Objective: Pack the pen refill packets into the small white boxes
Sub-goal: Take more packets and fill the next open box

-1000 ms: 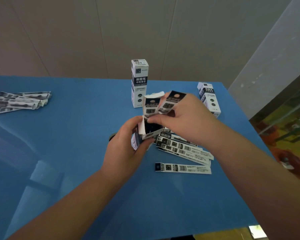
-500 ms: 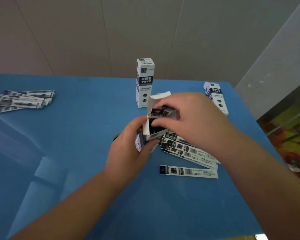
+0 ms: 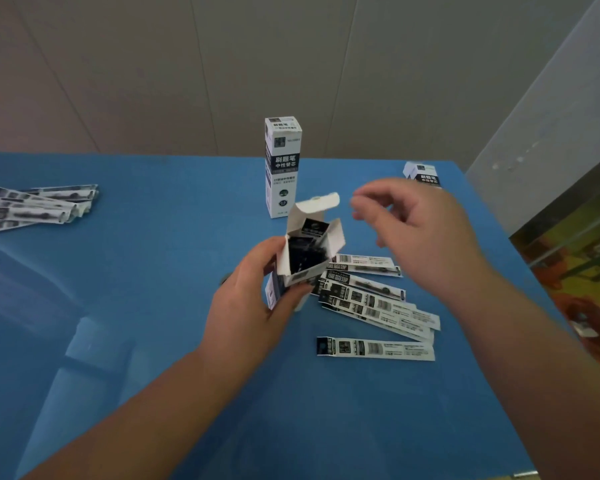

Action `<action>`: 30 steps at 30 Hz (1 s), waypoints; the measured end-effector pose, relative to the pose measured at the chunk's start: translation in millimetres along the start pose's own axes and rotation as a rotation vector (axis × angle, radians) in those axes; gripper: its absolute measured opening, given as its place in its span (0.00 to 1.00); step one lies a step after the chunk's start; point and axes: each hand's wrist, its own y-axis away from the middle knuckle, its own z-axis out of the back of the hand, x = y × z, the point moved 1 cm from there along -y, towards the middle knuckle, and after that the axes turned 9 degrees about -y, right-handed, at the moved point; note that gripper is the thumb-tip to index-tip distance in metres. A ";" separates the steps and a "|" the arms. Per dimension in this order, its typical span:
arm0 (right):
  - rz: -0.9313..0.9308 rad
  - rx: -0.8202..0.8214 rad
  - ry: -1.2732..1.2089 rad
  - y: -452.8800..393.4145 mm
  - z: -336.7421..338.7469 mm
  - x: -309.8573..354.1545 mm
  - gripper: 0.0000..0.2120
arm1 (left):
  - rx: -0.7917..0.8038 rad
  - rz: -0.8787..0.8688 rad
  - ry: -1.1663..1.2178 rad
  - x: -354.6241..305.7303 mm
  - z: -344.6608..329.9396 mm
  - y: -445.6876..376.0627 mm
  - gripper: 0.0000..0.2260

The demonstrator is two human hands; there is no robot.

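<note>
My left hand (image 3: pixel 246 306) grips a small white box (image 3: pixel 309 251) near its lower part and holds it upright above the blue table (image 3: pixel 153 306). The box's top flaps stand open and dark refill packets (image 3: pixel 307 249) show inside. My right hand (image 3: pixel 420 233) hovers just right of the box's mouth, fingers loosely curled, holding nothing. Several loose refill packets (image 3: pixel 378 299) lie on the table below my right hand, and one packet (image 3: pixel 374 348) lies apart nearer to me.
A closed white box (image 3: pixel 283 168) stands upright behind the open one. Another white box (image 3: pixel 421 174) lies at the far right, partly hidden by my right hand. A second pile of packets (image 3: pixel 32 207) sits at the far left. The table's right edge is close.
My right hand pushed the packets down into the box, then let go and lifted away to the right. My left hand kept hold of the box.
</note>
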 end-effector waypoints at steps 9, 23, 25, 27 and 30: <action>-0.328 0.576 0.718 32.7 -28.4 -88.8 0.20 | -0.013 -0.029 -0.006 -0.4 -0.3 -0.9 0.26; -0.340 0.481 0.617 31.1 -25.0 -99.1 0.19 | -0.025 -0.029 -0.002 -2.3 0.3 2.1 0.26; -0.355 0.481 0.604 29.3 -23.3 -98.6 0.20 | -0.025 -0.027 0.005 -3.1 0.5 2.3 0.26; -0.365 0.506 0.598 26.6 -21.3 -95.9 0.20 | -0.029 -0.025 0.013 -3.6 0.3 2.9 0.26; -0.381 0.537 0.542 22.0 -15.6 -88.4 0.13 | -0.030 -0.028 0.028 -4.0 -0.5 3.9 0.25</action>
